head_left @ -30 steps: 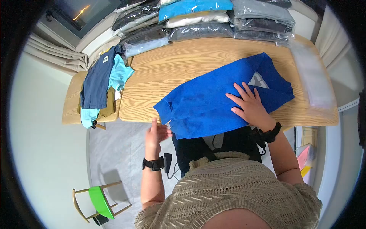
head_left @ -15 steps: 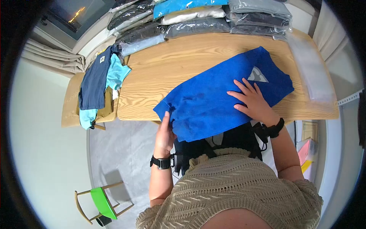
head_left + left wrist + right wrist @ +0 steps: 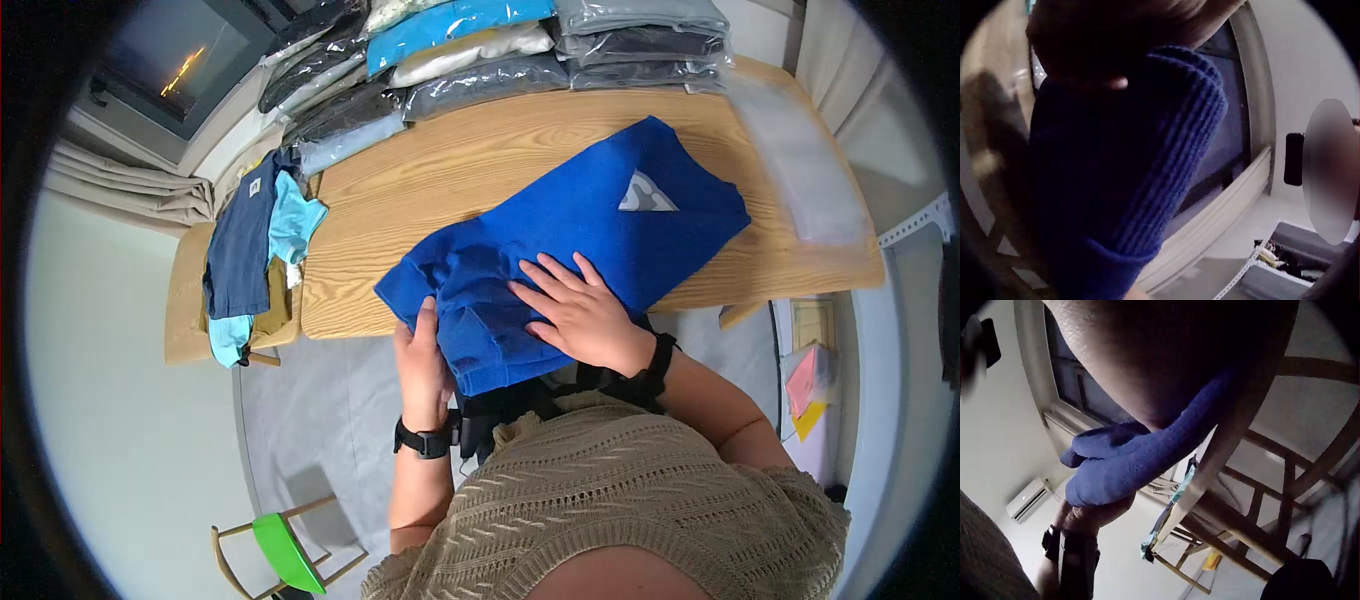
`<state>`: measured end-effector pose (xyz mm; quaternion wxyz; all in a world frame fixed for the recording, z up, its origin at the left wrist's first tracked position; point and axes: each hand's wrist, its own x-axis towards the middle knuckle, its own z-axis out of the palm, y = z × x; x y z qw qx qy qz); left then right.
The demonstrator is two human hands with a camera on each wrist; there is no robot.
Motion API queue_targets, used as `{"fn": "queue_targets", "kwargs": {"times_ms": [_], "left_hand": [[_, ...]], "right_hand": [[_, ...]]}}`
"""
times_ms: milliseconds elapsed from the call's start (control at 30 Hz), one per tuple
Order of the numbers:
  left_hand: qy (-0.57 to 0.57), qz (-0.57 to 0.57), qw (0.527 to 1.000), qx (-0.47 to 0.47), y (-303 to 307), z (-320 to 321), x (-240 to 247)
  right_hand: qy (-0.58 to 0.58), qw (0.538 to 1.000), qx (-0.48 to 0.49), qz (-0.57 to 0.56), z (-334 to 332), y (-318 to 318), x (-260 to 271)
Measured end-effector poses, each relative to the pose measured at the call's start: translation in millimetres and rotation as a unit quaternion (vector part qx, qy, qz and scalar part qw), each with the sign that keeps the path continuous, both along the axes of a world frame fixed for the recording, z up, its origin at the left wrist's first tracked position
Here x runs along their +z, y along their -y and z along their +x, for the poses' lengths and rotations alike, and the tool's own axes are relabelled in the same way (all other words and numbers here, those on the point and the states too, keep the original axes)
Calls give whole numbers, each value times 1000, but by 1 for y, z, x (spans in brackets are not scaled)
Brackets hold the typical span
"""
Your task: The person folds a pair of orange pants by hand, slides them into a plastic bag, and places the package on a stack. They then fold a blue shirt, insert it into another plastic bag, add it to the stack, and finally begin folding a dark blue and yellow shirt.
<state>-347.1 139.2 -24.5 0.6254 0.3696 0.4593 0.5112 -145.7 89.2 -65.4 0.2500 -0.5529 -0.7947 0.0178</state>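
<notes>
A folded blue sweatshirt (image 3: 560, 220) with a grey-and-white print patch lies slantwise on the wooden table (image 3: 480, 170), its near left end hanging over the front edge. My left hand (image 3: 423, 370) grips that end, thumb on top and the other fingers hidden underneath. In the left wrist view, a ribbed band (image 3: 1179, 137) of the fabric shows below the hand. With fingers spread, my right hand (image 3: 585, 315) rests on the middle of the sweatshirt, where the cloth is bunched between both hands.
Bagged garments (image 3: 480, 85) are stacked along the table's back edge. Clear plastic bags (image 3: 800, 160) lie at the right end. On the left, a chair (image 3: 185, 290) bears loose shirts (image 3: 240, 245). A green-seated chair (image 3: 285, 550) stands on the floor.
My left hand has come up from beside the sweatshirt and taken hold of its left end. My right hand has slid left from near the patch, and the cloth there has become wrinkled.
</notes>
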Motion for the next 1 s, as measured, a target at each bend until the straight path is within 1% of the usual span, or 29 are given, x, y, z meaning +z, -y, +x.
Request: {"fn": "queue_targets", "kwargs": {"times_ms": [33, 100, 133, 167, 200, 233, 267, 300, 333, 367, 400, 433, 467, 500, 533, 567, 600, 633, 667, 700, 733, 767, 800, 833, 867, 900, 933, 967, 1000], "left_hand": [[0, -1, 1000, -2, -2, 6, 6], [-23, 42, 998, -46, -9, 17, 18], [-51, 45, 997, -39, -12, 26, 23], [-51, 46, 997, -43, -17, 32, 27], [-98, 66, 991, -68, -23, 38, 31], [-144, 86, 982, -92, -28, 45, 35], [-177, 103, 975, -87, -34, 55, 39], [-176, 105, 975, -89, -37, 65, 44], [-195, 98, 969, -114, -39, 76, 50], [-214, 91, 963, -138, -41, 87, 53], [-236, 108, 954, -153, -45, 98, 49], [-239, 106, 945, -194, -52, 107, 42], [-223, 90, 939, -246, -54, 116, 34], [-207, 73, 929, -297, -54, 124, 29], [-209, 73, 928, -301, -57, 126, 26], [-178, 13, 921, -347, -59, 126, 23], [-146, -47, 908, -390, -60, 126, 23], [-149, -48, 906, -394, -61, 123, 24], [-126, -26, 912, -391, -58, 118, 25], [-102, -5, 917, -386, -56, 113, 25], [-94, 23, 920, -380, -54, 108, 23], [-97, 23, 920, -380, -54, 104, 23], [-111, 47, 930, -347, -53, 99, 23], [-125, 72, 939, -312, -53, 95, 24], [-111, 73, 946, -297, -57, 88, 19], [-113, 72, 946, -297, -56, 84, 19], [-112, 66, 955, -267, -56, 82, 20], [-110, 60, 963, -238, -55, 80, 19], [-110, 60, 963, -238, -54, 78, 18]], "right_hand": [[9, 1000, 1, -16, 1, 1, 0], [4, 1000, 2, -15, 3, -1, -4], [-26, 999, 17, -27, 5, -2, -5], [-56, 997, 31, -39, 8, -4, -7], [-63, 995, 50, -52, 13, -10, -12], [-62, 996, 46, -50, 22, -13, -14], [-312, 935, 78, -153, 31, -15, -15], [-537, 801, 104, -242, 40, -17, -10], [-616, 735, 79, -272, 50, -17, 5], [-708, 637, 13, -303, 57, -18, 12], [-752, 576, 23, -320, 70, -22, 7], [-790, 511, 34, -336, 79, -25, 7], [-792, 511, 34, -333, 82, -23, 9], [-818, 475, 27, -324, 83, -19, 22], [-843, 436, 20, -315, 85, -16, 29], [-845, 434, 19, -313, 88, -15, 23], [-799, 533, 25, -278, 92, -15, 15], [-742, 625, 30, -239, 95, -14, 10], [-745, 622, 29, -237, 98, -13, 6], [-624, 754, 70, -193, 100, -13, 6], [-478, 860, 109, -143, 101, -13, 8], [-480, 858, 110, -142, 99, -14, 11], [-648, 717, 73, -247, 94, -17, 15], [-775, 533, 33, -339, 91, -19, 20], [-776, 531, 35, -339, 89, -19, 25], [-755, 574, 27, -317, 88, -18, 30], [-731, 615, 19, -293, 88, -17, 36], [-732, 615, 19, -293, 90, -14, 45], [-699, 652, -2, -294, 92, -10, 53]]}}
